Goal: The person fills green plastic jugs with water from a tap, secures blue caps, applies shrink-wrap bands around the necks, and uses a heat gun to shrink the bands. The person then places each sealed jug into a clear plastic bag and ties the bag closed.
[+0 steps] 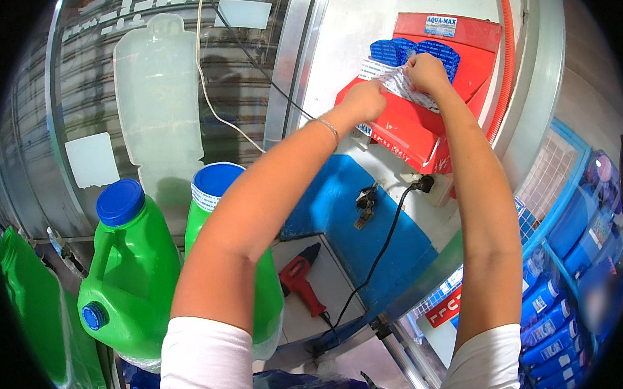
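Note:
Both arms reach up to a red wall-mounted bin (pixel 410 134) holding printed plastic seal bands. My left hand (pixel 367 101) is closed at the bin's front edge, by the end of a white printed band (pixel 397 83). The fingertips of my right hand (pixel 426 73) pinch that white band. Blue printed seals (pixel 440 56) stand behind it in the bin. Below left, a green plastic jug (pixel 134 272) with a blue cap has no band at its neck. Partly behind my left forearm, a second green jug (pixel 266 299) has a white printed band around its blue cap.
A red heat gun (pixel 301 282) lies on the tiled ledge below the bin. Its black cord rises to a plug (pixel 423 184) at a wall outlet. Keys (pixel 366 203) hang nearby. Another green container (pixel 43 312) stands far left; blue containers (pixel 550 330) fill a rack at right.

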Tool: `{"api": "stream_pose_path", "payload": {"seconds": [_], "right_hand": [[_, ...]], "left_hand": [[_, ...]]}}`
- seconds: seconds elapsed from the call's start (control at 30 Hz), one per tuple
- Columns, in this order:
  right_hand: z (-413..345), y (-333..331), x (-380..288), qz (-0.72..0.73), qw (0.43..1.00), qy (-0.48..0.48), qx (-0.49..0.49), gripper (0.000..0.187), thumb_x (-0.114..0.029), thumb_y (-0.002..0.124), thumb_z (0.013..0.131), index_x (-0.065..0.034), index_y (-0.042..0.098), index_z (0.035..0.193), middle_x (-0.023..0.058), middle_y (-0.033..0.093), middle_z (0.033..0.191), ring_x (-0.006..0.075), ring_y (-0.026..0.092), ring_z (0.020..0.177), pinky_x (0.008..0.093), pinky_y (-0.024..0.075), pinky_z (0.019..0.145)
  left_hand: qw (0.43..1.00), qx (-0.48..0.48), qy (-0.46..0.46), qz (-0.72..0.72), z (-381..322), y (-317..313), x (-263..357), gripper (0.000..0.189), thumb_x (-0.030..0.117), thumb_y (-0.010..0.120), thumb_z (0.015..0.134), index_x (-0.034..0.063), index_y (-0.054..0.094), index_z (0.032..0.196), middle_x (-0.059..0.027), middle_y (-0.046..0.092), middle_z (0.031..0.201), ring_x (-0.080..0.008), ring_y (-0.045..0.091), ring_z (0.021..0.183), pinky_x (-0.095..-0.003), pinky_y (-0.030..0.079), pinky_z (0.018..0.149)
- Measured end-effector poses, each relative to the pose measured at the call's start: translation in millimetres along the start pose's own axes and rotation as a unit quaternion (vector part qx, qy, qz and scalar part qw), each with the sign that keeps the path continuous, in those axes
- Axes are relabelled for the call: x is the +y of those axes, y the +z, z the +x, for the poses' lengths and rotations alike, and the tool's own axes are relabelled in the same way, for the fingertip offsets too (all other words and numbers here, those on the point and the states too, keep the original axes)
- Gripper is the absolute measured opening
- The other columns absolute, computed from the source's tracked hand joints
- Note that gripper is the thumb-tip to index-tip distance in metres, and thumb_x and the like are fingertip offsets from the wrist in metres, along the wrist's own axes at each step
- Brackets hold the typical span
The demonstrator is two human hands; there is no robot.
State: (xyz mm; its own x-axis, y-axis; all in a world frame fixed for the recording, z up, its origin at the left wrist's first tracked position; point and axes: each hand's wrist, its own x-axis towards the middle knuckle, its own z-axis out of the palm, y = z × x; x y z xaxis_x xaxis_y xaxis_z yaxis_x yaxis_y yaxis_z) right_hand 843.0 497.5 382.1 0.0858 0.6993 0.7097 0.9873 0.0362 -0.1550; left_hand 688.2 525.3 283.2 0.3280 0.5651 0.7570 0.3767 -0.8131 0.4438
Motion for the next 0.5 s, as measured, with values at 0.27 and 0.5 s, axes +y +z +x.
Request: {"api": "stream_pose_path", "payload": {"seconds": [0.27,0.5], "right_hand": [[3.7,5.7,13.8,0.123,0.992,0.021,-0.029,0.016,-0.028,0.076,0.077,-0.0125,0.072,0.074,0.0056,0.066,0.059,0.0141,0.064,0.051,0.0292,0.0506,0.057],[-10.1,-4.6,14.8,0.032,0.995,-0.088,-0.021,0.026,-0.014,0.081,0.074,-0.0070,0.072,0.097,0.0075,0.069,0.074,0.0119,0.065,0.057,0.0280,0.0514,0.055]], "left_hand": [[0.942,0.290,-0.150,-0.074,7.5,50.0,42.4,0.027,0.005,0.064,0.079,-0.0083,0.057,0.101,-0.0249,0.064,0.093,-0.0411,0.063,0.093,-0.0478,0.051,0.081],[0.914,0.253,-0.127,-0.289,34.7,26.2,-2.7,0.034,0.022,0.081,0.072,-0.0015,0.069,0.095,-0.0201,0.071,0.091,-0.0339,0.069,0.085,-0.0422,0.054,0.078]]}}
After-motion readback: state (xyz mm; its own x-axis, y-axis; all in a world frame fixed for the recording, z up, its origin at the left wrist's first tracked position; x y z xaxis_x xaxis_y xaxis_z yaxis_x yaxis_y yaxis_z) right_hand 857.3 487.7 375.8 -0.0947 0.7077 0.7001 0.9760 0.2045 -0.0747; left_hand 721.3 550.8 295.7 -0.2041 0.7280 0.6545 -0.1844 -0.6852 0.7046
